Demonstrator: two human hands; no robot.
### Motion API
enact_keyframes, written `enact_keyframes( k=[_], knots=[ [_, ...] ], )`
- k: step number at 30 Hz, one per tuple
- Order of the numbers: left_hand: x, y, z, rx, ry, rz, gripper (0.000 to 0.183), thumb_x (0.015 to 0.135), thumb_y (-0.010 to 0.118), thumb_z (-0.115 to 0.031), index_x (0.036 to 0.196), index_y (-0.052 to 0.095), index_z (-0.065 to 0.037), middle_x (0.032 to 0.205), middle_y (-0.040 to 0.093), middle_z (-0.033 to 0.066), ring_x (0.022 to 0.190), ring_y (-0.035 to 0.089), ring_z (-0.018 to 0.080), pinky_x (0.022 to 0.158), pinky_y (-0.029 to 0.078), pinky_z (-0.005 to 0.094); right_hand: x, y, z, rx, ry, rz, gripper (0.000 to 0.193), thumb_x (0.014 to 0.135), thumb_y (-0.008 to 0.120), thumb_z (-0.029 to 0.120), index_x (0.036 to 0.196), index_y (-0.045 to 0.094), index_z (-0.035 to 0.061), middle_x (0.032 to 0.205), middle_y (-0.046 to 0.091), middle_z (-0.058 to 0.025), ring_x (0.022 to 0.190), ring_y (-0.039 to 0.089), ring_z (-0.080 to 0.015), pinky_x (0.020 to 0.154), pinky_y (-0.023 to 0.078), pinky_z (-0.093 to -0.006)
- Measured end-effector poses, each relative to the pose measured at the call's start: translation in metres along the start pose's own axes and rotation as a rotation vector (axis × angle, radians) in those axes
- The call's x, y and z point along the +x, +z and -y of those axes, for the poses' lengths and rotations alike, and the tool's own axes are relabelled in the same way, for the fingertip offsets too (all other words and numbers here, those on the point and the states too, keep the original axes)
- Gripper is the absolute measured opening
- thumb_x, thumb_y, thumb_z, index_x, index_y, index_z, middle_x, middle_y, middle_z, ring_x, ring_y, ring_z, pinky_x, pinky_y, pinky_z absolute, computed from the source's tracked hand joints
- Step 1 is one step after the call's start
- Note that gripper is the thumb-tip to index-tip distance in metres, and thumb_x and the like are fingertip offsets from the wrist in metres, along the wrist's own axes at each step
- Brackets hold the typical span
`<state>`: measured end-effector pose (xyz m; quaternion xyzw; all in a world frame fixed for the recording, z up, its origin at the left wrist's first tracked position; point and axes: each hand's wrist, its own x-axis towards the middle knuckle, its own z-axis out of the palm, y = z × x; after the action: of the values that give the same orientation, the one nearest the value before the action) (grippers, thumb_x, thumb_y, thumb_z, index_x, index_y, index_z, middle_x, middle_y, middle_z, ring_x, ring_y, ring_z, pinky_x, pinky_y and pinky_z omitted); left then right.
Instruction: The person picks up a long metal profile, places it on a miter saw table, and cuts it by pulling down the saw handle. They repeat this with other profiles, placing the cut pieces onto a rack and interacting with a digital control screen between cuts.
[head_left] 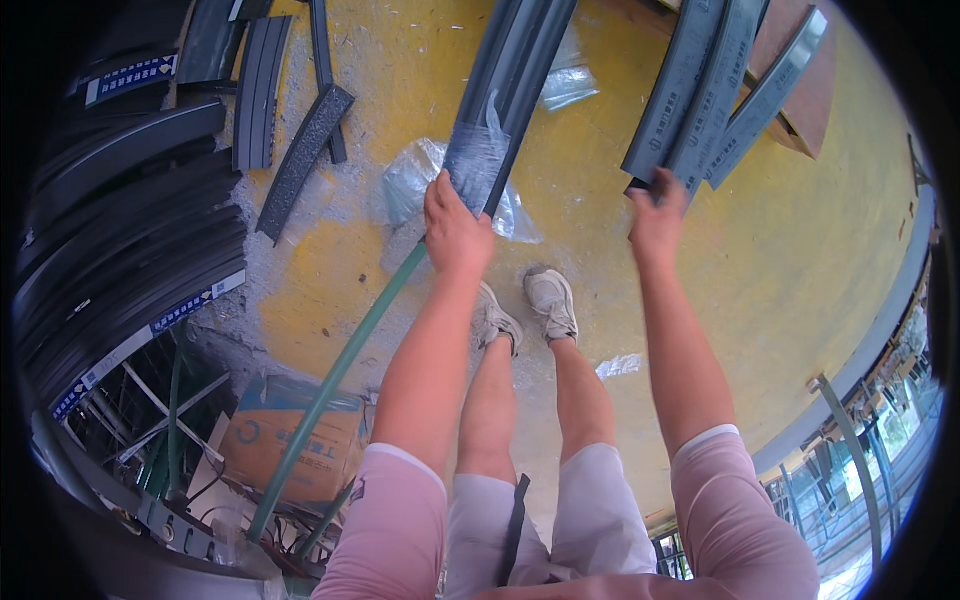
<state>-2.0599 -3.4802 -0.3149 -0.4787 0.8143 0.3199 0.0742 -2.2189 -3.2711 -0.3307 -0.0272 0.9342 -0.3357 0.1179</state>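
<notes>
My left hand (460,228) is closed round the near end of a long dark grooved profile (510,75). Clear plastic film (476,165) is wrapped about that end, just ahead of my fingers. At the right, my right hand (657,222) grips the near end of a dark profile with pale printing (675,100); its fingers are bent and slightly blurred. A similar printed profile (718,105) lies close along its right side. Farther right, a lighter grey profile (770,95) slants away. The far ends of the two held pieces run out of view.
Stacked dark profiles (130,240) fill the left side. Short offcuts (300,165) lie on the yellow floor (380,60). Loose film (410,180) lies under the left profile. A green bar (340,375) slants beside my left arm, past a cardboard box (290,445). Wooden boards (805,95) stand far right.
</notes>
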Motion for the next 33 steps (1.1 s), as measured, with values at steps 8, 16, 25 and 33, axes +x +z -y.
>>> enact_keyframes(
  k=[8, 16, 25, 33],
  knots=[
    [0.034, -0.028, 0.060, -0.827, -0.364, 0.332, 0.037, 0.094, 0.046, -0.005, 0.131, 0.051, -0.005, 0.117, 0.061, 0.0120, 0.098, 0.063, 0.0214, 0.076, 0.057, 0.0340, -0.039, 0.141, 0.115, 0.419, 0.358, 0.430, 0.074, 0.076, 0.077, 0.029, 0.129, 0.040, -0.0070, 0.113, 0.062, -0.0243, 0.101, 0.064, -0.0308, 0.088, 0.050, -0.0359],
    [0.054, -0.025, 0.068, -0.528, -0.418, 0.434, 0.028, 0.094, 0.051, -0.009, 0.119, 0.053, 0.004, 0.101, 0.063, 0.0108, 0.076, 0.063, 0.0175, 0.059, 0.057, 0.0308, -0.034, 0.123, 0.105, 0.308, 0.317, 0.509, 0.049, 0.075, 0.073, 0.025, 0.107, 0.056, -0.0078, 0.099, 0.067, -0.0242, 0.093, 0.067, -0.0329, 0.083, 0.051, -0.0384],
    [-0.057, 0.032, 0.128, -0.100, -0.297, 0.345, 0.020, 0.084, 0.058, -0.010, 0.100, 0.059, 0.003, 0.095, 0.065, 0.0266, 0.093, 0.061, 0.0449, 0.081, 0.048, 0.0475, 0.012, 0.106, 0.113, 0.019, 0.231, 0.302, 0.051, 0.077, 0.064, 0.033, 0.103, 0.057, -0.0101, 0.097, 0.065, -0.0308, 0.095, 0.065, -0.0407, 0.085, 0.049, -0.0415],
    [-0.138, 0.038, 0.187, -0.614, -0.641, 0.437, 0.035, 0.088, 0.063, -0.014, 0.118, 0.053, 0.001, 0.104, 0.062, 0.0158, 0.078, 0.066, 0.0216, 0.052, 0.055, 0.0318, 0.005, 0.016, 0.116, 0.397, 0.359, 0.248, 0.041, 0.079, 0.063, 0.018, 0.112, 0.055, -0.0054, 0.102, 0.063, -0.0126, 0.093, 0.059, -0.0215, 0.084, 0.046, -0.0322]
  ],
)
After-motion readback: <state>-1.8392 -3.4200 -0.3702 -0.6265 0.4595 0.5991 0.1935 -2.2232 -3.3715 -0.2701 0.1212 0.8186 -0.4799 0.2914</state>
